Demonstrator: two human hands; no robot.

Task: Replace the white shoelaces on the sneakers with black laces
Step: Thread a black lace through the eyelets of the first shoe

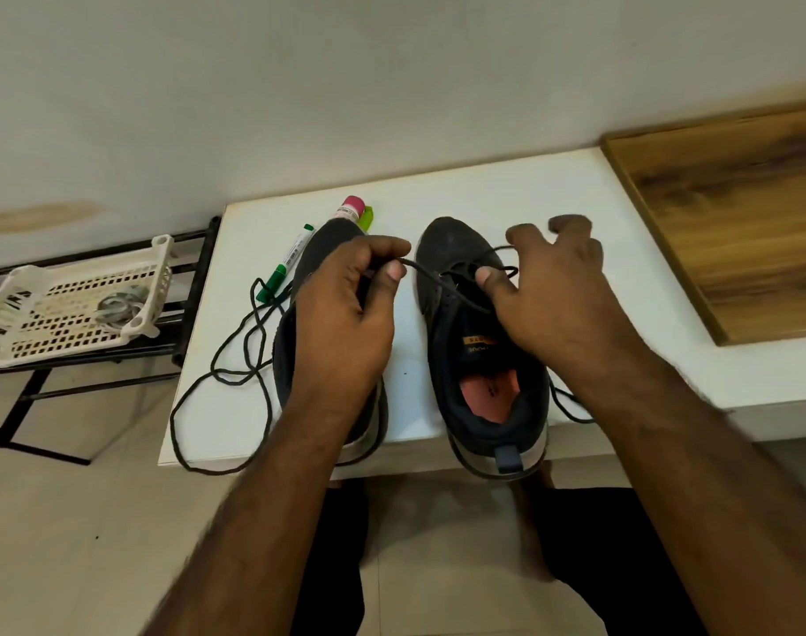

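The left hand [346,309] pinches the end of the black lace [421,268] between thumb and forefinger, at the middle of the frame; the right hand [548,286] has loosely curled fingers over the eyelets of the right sneaker [479,360], its thumb touching the lace there; whether it grips, I cannot tell. The lace stretches almost level between both hands; the sneaker's long axis runs down-up in the frame, toe toward the wall. The left sneaker [318,250] lies under the left hand on the white counter [552,199]; a second black lace [217,374] loops at lower left.
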